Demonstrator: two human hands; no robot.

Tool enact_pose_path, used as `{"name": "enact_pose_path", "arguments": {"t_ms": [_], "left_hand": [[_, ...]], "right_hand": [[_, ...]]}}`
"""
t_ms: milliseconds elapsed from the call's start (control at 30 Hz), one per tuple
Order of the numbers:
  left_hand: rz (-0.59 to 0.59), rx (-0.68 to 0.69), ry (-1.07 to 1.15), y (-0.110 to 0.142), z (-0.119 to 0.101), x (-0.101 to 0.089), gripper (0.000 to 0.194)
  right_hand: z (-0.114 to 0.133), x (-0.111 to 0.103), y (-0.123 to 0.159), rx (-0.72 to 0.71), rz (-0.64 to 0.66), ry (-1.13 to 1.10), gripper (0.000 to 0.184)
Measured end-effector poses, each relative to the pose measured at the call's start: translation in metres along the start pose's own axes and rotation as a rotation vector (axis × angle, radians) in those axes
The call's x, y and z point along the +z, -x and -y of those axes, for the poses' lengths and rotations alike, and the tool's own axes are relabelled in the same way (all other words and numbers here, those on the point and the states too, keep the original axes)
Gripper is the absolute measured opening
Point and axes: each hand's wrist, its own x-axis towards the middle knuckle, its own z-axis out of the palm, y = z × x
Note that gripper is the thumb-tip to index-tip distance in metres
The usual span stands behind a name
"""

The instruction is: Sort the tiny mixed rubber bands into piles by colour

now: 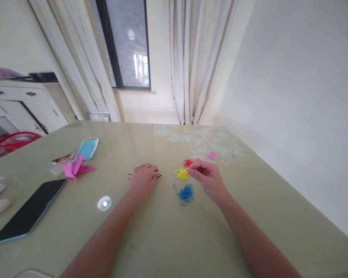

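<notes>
Bare forearms (pixel 107 235) stretch over the table (pixel 165 239) toward its far edge, converging slightly. Palm down, the left hand (pixel 144 178) bends its fingers over small multicoloured bands (pixel 129 178); their grip is hidden. Farther right, the right hand (pixel 189 170) turns inward, thumb and index fingertips together at the yellow pile (pixel 181 174); whether they pinch a band, I cannot tell. Three single-colour piles stand between the hands: one red pile (pixel 188 162) toward the far edge, one yellow, one blue pile (pixel 186 193) nearer. Toward the left edge lie one tablet (pixel 30 210), one pink folded paper (pixel 77 167) and one mask (pixel 87 149).
</notes>
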Motion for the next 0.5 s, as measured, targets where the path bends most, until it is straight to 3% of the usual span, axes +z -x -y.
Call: {"name": "enact_pose_path", "arguments": {"t_ms": [333,500], "left_hand": [[0.104,0.043,-0.132,-0.003,0.003,0.005,0.018],[-0.001,0.074,-0.101,-0.002,-0.001,0.007,0.018]], "right_hand": [[-0.001,-0.005,-0.001,-0.057,-0.098,-0.049,0.021],[-0.019,-0.011,-0.006,0.003,-0.029,0.447,0.012]]}}
